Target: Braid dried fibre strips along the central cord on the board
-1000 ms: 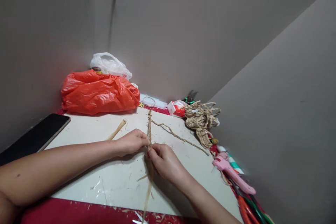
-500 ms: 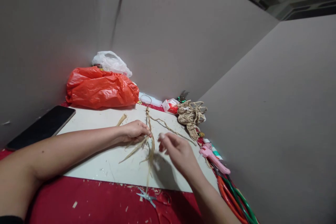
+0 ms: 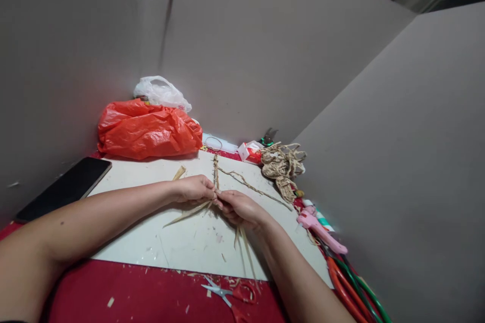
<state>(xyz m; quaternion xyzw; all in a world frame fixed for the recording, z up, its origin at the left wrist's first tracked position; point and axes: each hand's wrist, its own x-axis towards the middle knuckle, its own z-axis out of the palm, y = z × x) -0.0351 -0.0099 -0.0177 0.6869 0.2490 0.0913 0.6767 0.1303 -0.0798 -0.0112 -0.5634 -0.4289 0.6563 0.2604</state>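
On the red tablecloth lies a white work board, hemmed in by cardboard walls. Behind the board sits an orange plastic bag with a white one beyond it; a dark phone lies at the left edge. Along the right edge are a heap of braided fibre cord, a pink glue gun and red and green cables. Small scissors rest on the cloth near the board's front edge. At mid-board the left hand pinches the near end of a plaited straw braid, while the right hand is closed around loose straw strands trailing toward the person. Judging by the grip, the dry strands could split or slip if pulled too hard, and easing the left pinch would probably let the plait loosen.
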